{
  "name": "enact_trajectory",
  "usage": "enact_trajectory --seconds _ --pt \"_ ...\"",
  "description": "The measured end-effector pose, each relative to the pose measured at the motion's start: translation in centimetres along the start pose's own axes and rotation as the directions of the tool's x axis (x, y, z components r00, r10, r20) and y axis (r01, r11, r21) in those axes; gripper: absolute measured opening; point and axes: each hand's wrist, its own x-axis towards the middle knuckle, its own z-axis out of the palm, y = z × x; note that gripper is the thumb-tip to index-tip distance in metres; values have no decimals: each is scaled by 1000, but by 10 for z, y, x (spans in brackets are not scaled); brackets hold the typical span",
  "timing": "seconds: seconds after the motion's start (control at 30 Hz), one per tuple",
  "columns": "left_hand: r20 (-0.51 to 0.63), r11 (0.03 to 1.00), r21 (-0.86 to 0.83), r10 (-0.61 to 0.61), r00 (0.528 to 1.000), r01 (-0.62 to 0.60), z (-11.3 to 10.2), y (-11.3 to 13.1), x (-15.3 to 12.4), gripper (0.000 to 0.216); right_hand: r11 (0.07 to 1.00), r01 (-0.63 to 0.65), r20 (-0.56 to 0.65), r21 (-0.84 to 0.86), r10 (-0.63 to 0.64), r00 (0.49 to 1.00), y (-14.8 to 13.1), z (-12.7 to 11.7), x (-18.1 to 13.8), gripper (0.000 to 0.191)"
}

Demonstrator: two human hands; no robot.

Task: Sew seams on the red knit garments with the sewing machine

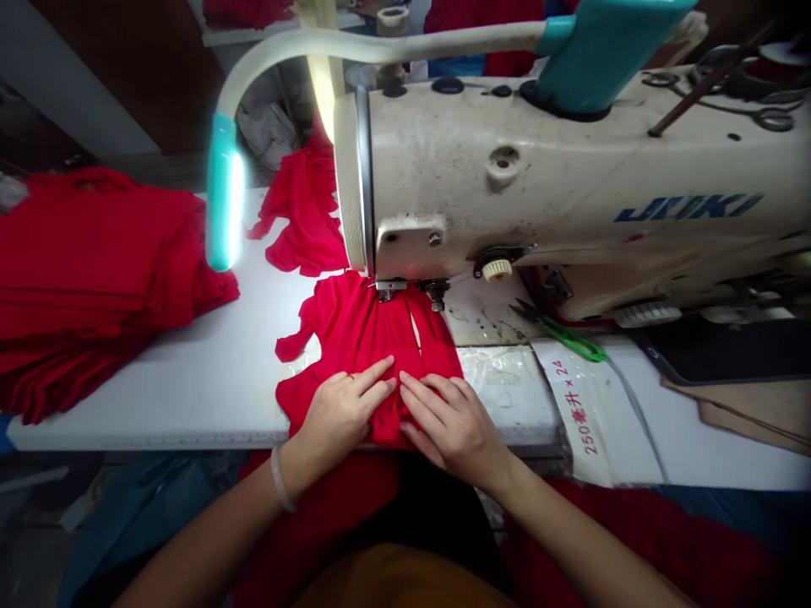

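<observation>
A gathered piece of red fabric (355, 325) lies on the white table, its far end under the head of a sewing machine (456, 177). On its left part rests my left hand (342, 409), fingers bent and pressed together on the cloth, thumb mostly hidden. My right hand (449, 422) grips the same piece just to the right, with the thumb low near the table's front edge and the fingers on top. The fingertips of both hands nearly meet. Folds run from them towards the presser foot (389, 294). A narrow slit shows the table between two layers.
A tall stack of red fabric pieces (95, 279) stands at left. More red cloth (304, 211) lies behind the needle. A lit lamp (223, 194) hangs over the table (190, 405). Green-handled snips (570, 338), a printed plastic sheet (589, 414) and a dark phone (728, 350) lie right.
</observation>
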Motion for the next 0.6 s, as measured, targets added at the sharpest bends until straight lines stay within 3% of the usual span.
enact_trajectory --seconds 0.33,0.6 --pt "-48 994 69 89 995 -85 4 -33 27 24 999 -13 93 36 10 996 18 3 31 28" --pt "3 985 115 133 991 -132 7 -64 45 25 998 -55 82 -2 55 995 29 22 48 33"
